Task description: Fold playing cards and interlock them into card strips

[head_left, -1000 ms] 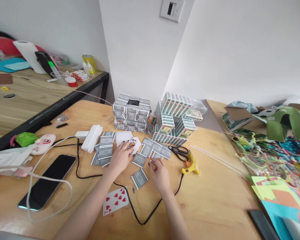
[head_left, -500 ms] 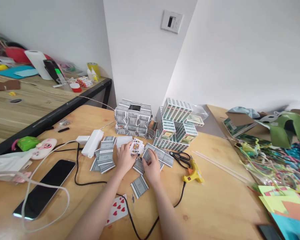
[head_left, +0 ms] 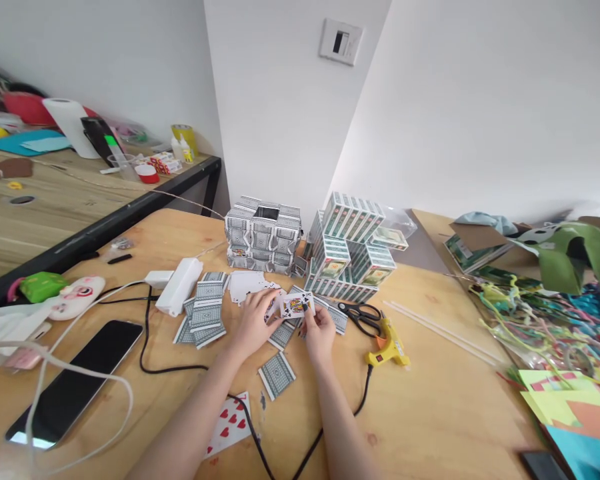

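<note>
A playing card point(head_left: 295, 306) with a king face is turned sideways between my two hands, face toward me. My right hand point(head_left: 321, 333) pinches its right end between thumb and fingers. My left hand point(head_left: 255, 319) is closed around another face card point(head_left: 273, 308) at the left, partly hidden by the fingers. Patterned card backs lie beneath and beside both hands, among them a single folded card point(head_left: 277, 375) nearer me. A spread of white card faces point(head_left: 245, 284) lies beyond my left hand. Behind stands a block structure of folded cards point(head_left: 264, 235).
Stacked card boxes point(head_left: 353, 250) stand behind right. Black scissors point(head_left: 363, 319) and a yellow glue gun point(head_left: 389, 347) lie right, its cord looping under my arms. On the left are folded card piles point(head_left: 207, 310), a white power strip point(head_left: 180, 287) and a phone point(head_left: 77, 383).
The king card has turned from upright to sideways and moved right. My right hand has risen from the card backs and now pinches its end. My left hand has shifted slightly right.
</note>
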### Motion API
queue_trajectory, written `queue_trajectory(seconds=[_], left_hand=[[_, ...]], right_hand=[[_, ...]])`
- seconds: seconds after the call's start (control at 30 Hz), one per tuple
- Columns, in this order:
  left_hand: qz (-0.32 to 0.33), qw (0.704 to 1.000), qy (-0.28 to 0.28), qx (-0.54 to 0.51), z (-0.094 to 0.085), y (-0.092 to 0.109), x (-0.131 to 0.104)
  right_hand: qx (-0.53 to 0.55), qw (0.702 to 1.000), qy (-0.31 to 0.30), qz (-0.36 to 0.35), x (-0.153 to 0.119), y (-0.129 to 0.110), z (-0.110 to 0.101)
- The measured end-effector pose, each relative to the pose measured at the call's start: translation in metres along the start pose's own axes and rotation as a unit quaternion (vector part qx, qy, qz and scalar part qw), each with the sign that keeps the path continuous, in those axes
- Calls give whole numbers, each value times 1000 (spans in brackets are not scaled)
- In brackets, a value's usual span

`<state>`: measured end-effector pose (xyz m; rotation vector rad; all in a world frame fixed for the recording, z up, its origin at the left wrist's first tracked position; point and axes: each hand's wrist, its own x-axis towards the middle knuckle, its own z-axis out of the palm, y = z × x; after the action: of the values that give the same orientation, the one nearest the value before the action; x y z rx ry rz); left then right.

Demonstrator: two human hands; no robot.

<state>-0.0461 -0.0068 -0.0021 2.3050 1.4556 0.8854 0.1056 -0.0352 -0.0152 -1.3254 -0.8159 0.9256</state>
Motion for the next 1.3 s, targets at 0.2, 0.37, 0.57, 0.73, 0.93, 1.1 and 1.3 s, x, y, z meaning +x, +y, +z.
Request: queue_trajectory(seconds=[0.2, 0.37, 0.57, 0.73, 0.93, 1.1, 1.3], left_hand=[[-142, 983, 34, 108, 10, -14, -2], [-144, 977, 83, 132, 10, -12, -4], [-140, 979, 85, 122, 7, -9, -4], [-98, 985, 132, 45, 4, -5, -1], [-45, 986, 154, -44, 4, 6, -4], [-40, 990, 108, -85, 10, 11, -6], [-44, 984, 106, -138, 14, 12, -5]], right_hand=[[1, 1000, 10, 14, 1, 5, 0], [-13, 1000, -2, 4, -2, 7, 3], [-44, 999, -4, -10, -2, 8, 3], [-28, 1000, -4, -11, -2, 9, 3], [73, 993, -89, -10, -7, 4, 11], [106, 976, -191, 0, -12, -3, 16], [135, 976, -167, 29, -7, 4, 10]])
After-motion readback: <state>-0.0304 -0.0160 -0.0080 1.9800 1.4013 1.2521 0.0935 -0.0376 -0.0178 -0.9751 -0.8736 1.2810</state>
